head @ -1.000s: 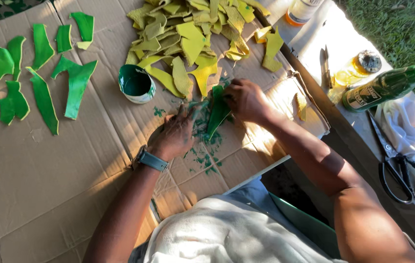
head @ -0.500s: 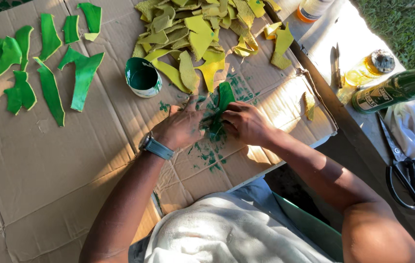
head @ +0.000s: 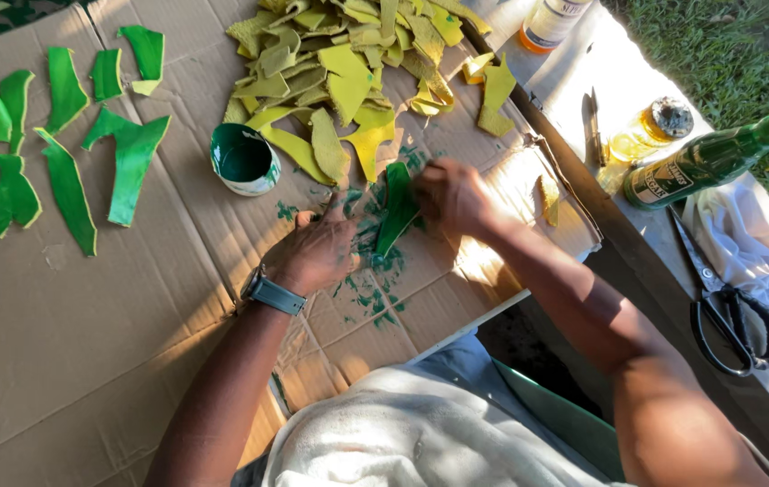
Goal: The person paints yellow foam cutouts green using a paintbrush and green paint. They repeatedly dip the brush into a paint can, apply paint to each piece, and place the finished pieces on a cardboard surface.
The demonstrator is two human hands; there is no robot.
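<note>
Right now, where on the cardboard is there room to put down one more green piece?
The widest bare cardboard lies below the green pieces, left of the left hand. A smaller gap sits between those pieces and the paint cup. It is crowded by the yellow pile and the paint-smeared spot under the right hand.

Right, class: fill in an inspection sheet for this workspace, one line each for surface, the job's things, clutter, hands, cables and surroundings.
Surface: flattened cardboard, spotted with green paint near the hands.
Job's things: green strip lying on the cardboard; paint tub holding green paint; painted green pieces laid out at one side; heap of yellow pieces.
Clutter: scissors, green bottle, white cloth, small jar.
Hands: left hand pressed flat on the cardboard beside the strip, watch on its wrist; right hand at the strip's upper end.
Cables: nothing seen.
Surroundings: grass, strong sunlight.
</note>
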